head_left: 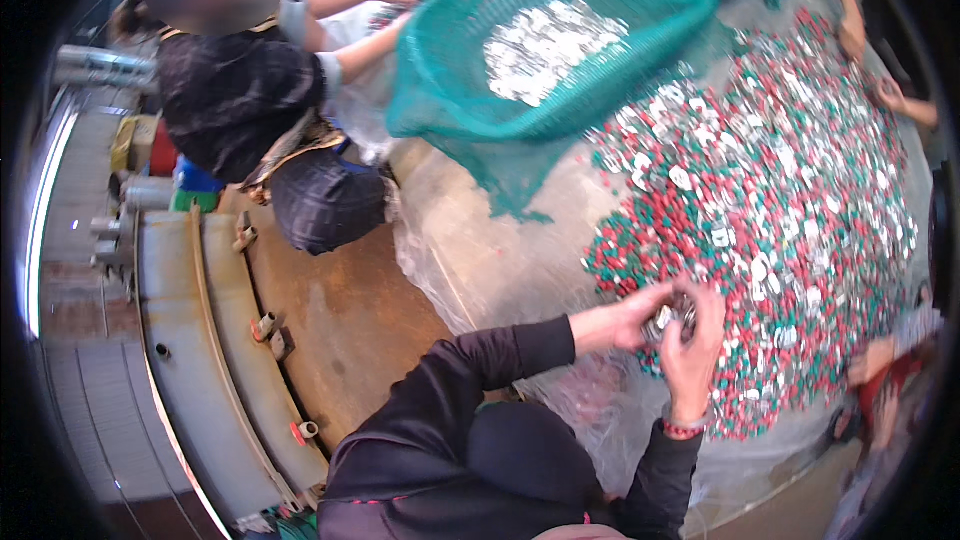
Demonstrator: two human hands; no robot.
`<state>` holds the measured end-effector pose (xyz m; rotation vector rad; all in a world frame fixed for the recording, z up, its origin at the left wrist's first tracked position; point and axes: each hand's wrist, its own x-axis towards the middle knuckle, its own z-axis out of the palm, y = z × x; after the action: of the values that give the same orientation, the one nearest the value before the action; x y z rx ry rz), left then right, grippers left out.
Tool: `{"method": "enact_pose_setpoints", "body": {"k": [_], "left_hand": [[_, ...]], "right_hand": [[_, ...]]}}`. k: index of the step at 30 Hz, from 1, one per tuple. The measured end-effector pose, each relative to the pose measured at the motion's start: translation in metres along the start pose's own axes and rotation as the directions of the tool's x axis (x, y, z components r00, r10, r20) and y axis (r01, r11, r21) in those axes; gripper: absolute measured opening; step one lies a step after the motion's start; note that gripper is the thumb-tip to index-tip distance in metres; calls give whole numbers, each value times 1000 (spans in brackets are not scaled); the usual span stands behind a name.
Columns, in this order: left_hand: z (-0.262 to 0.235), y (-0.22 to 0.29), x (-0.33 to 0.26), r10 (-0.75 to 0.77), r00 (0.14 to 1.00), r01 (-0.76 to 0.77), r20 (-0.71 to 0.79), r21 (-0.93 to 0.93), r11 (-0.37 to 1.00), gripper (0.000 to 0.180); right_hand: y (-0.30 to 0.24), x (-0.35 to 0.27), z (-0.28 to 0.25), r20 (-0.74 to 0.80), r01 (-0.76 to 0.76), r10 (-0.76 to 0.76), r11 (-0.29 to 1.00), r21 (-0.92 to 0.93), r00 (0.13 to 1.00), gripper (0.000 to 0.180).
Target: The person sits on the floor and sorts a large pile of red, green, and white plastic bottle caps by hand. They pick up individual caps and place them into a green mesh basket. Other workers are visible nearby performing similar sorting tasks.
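My left hand (637,320) and my right hand (697,348) are cupped together over the near edge of a wide pile. Between them sits a small cluster of shiny silvery metal pieces (663,319), and the fingers of both hands curl round it. A red beaded bracelet (686,429) circles my right wrist. The pile (790,240) mixes small red and green bits with silvery pieces, their exact kind too small to make out. Part of the held cluster is hidden by my fingers.
A large teal basket (590,125), draped in green netting (510,180), stands at the far side with silvery pieces (550,45) inside. Crumpled clear plastic (600,410) lies along the near edge. A co-worker (240,90) sits at far left; other people's hands (852,37) reach in from the right.
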<state>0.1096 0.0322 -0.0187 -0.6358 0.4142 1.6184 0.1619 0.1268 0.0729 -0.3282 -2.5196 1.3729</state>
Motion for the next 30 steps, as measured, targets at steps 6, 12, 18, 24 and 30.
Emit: {"method": "enact_pose_setpoints", "body": {"k": [6, 12, 18, 24, 30], "left_hand": [[15, 24, -9, 65, 980, -63, 188, -19, 998, 30], [83, 142, -61, 526, 815, -534, 242, -34, 845, 39], [120, 258, -138, 974, -89, -752, 208, 627, -202, 51], [77, 141, -73, 693, 361, -221, 624, 779, -586, 21], [20, 31, 28, 43, 679, -308, 733, 337, -890, 30]], "right_hand": [[-11, 3, -4, -110, 290, -284, 956, 49, 952, 33], [15, -2, -30, -335, 73, 22, 961, 266, 942, 25], [52, -27, -44, -457, -118, 236, 955, 271, 858, 29], [82, -46, -61, -454, -380, 408, 912, 156, 792, 32], [107, -46, -35, -56, -344, 349, 864, -366, 935, 46]]}}
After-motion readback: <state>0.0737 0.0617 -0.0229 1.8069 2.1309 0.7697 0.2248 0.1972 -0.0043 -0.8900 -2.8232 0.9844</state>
